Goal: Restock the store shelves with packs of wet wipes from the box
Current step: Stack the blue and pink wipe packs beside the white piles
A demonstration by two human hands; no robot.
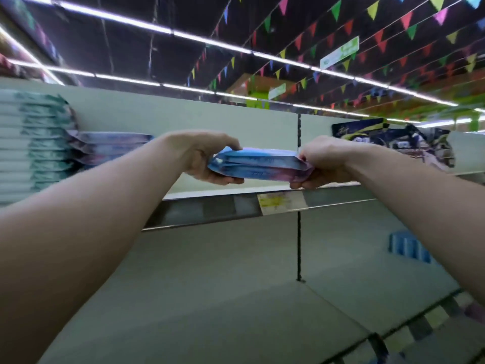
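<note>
- A stack of blue-purple wet wipe packs (258,166) is held level between both hands, above the upper shelf (210,212) and just in front of its white back panel (183,114).
- The left hand (204,156) is closed round the left end of the stack, thumb on top and fingers curled underneath.
- The right hand (324,161) is clamped on the right end, fingers curled over the crimped seal.
- Matching blue-purple packs (110,147) are seen lying on the same shelf to the left, beside a tall stack of teal-and-white packs (34,145).
- Dark packages (393,143) are noted on the shelf to the right.
- A yellow price label (278,203) is fixed to the shelf edge below the held stack.
</note>
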